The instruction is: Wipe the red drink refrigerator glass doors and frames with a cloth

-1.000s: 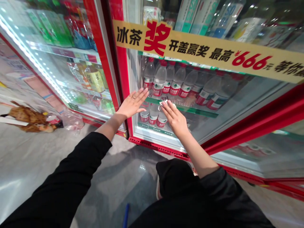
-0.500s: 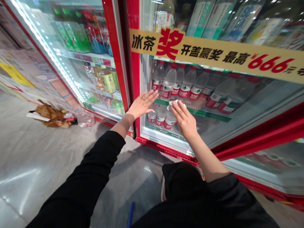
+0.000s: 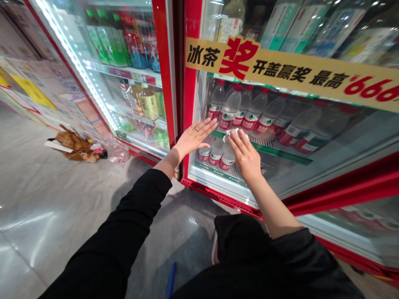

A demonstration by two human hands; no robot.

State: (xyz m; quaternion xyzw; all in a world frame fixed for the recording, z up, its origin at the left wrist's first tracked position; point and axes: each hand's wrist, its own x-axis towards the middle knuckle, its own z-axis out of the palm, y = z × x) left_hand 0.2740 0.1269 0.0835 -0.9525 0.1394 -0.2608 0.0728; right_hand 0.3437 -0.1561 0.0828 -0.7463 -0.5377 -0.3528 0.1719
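My left hand [image 3: 195, 137] lies flat against the glass door [image 3: 280, 174] of a red-framed drinks fridge. Its fingers are stretched out, with a ring on one, and it holds nothing. Under the fingers of my right hand [image 3: 246, 155] is a crumpled white cloth [image 3: 232, 133], pressed to the same door. The palm hides part of the cloth, and I cannot tell whether it is fabric or paper. Behind the glass, red-labelled water bottles [image 3: 230, 112] stand on two shelves, one above and one below a green shelf strip [image 3: 280, 153].
A yellow banner [image 3: 280, 70] crosses the door above my hands. To the left stands another lit fridge [image 3: 124, 70]. On the grey floor [image 3: 77, 207] lie a brown plush-looking item [image 3: 73, 143], a dark bottle [image 3: 99, 150] and clear plastic [image 3: 117, 151]. A blue stick [image 3: 171, 280] shows near my legs.
The view has turned slightly left, so the scene sits farther right. My right hand and the cloth have slid a little left over the glass. My left hand stays at the same spot.
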